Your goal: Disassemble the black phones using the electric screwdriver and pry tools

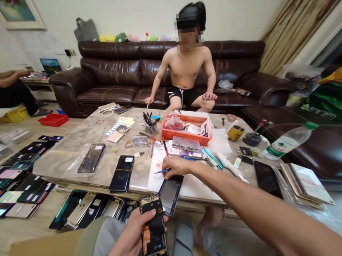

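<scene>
smartphone [155, 238] is gripped in left hand [135, 228], inside upward likely for easy access; right hand [177, 166] pinches blue tool [160, 171].

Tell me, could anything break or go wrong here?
The left hand holds the opened phone off the table, so it might slip and fall. The dark panel seems to stick out past the table edge; a bump could knock it down. The thin tool in the right hand might scratch the panel.
</scene>
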Action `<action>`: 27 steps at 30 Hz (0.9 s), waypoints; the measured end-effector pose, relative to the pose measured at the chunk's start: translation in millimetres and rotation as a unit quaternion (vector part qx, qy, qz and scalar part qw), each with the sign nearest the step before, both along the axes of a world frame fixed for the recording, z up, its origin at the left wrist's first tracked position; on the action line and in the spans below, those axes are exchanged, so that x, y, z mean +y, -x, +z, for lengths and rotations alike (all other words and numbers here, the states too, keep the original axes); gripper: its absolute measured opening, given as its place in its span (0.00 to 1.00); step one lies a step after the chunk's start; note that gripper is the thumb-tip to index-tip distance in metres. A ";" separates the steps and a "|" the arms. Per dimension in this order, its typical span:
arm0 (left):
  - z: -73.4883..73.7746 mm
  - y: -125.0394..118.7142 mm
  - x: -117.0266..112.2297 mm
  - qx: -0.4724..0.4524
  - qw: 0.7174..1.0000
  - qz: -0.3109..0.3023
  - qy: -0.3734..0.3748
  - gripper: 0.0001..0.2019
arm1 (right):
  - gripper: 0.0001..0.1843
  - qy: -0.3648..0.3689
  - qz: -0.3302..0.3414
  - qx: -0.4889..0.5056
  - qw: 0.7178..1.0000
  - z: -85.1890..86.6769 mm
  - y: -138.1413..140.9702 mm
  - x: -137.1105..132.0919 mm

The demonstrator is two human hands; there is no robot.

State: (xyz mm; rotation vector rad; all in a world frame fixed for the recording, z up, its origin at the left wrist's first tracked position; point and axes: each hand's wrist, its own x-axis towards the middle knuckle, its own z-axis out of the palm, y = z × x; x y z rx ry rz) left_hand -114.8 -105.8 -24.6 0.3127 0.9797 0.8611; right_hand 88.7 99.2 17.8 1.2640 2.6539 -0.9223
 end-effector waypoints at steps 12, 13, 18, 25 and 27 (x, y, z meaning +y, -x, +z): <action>12.2 -8.5 9.0 -0.017 0.999 -0.034 0.001 0.17 | 0.14 0.018 0.111 -0.022 0.993 7.4 -39.6 2.6; 13.2 -10.0 9.6 -0.017 0.999 -0.039 0.003 0.16 | 0.14 0.010 0.110 -0.023 0.994 7.3 -43.3 1.5; 14.0 -16.5 13.8 -0.030 0.998 -0.048 -0.012 0.15 | 0.14 -0.045 0.116 -0.035 0.992 6.8 -55.8 -2.4; 11.2 -22.1 19.6 -0.041 0.998 -0.048 -0.012 0.15 | 0.13 -0.138 0.043 -0.070 0.987 0.3 -73.3 -4.9; 12.9 -22.7 18.7 -0.040 0.998 -0.051 -0.019 0.15 | 0.13 -0.158 0.002 -0.075 0.985 -0.4 -79.1 -4.3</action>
